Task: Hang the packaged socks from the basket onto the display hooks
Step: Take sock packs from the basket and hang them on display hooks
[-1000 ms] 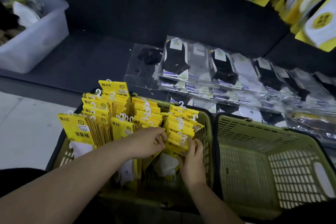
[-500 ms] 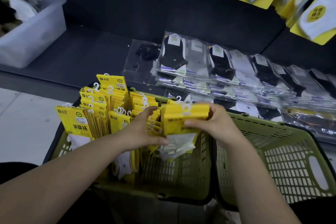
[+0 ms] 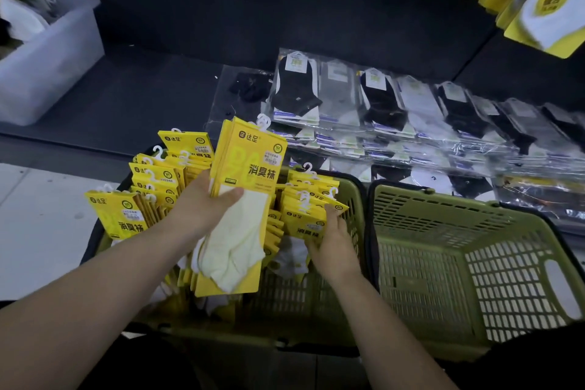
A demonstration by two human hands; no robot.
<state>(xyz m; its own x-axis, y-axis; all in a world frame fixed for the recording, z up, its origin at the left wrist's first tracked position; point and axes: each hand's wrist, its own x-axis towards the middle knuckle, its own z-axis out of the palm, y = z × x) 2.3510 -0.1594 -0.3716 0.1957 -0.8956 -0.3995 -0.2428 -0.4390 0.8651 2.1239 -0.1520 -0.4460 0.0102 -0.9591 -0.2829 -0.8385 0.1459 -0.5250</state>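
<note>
A green basket (image 3: 357, 225) in front of me is packed with yellow-carded sock packs (image 3: 152, 180) standing upright, white hooks on top. My left hand (image 3: 202, 203) grips a small stack of these packs (image 3: 250, 168), lifted above the basket, the front one showing a pale sock. My right hand (image 3: 332, 241) reaches into the basket's right side, its fingers around another bunch of packs (image 3: 304, 215). Yellow packs (image 3: 544, 9) hang from display hooks at the upper right; the hooks themselves are hidden.
A second green basket (image 3: 474, 263) with nothing in it stands to the right. Clear-wrapped black, grey and white socks (image 3: 395, 111) lie in rows on the dark shelf behind. A translucent bin (image 3: 47, 66) sits at the far left. Pale floor shows at the left.
The stack held by both hands has passed to my left hand and turned upright, facing me. My right hand let go and dropped back into the basket onto another bunch.
</note>
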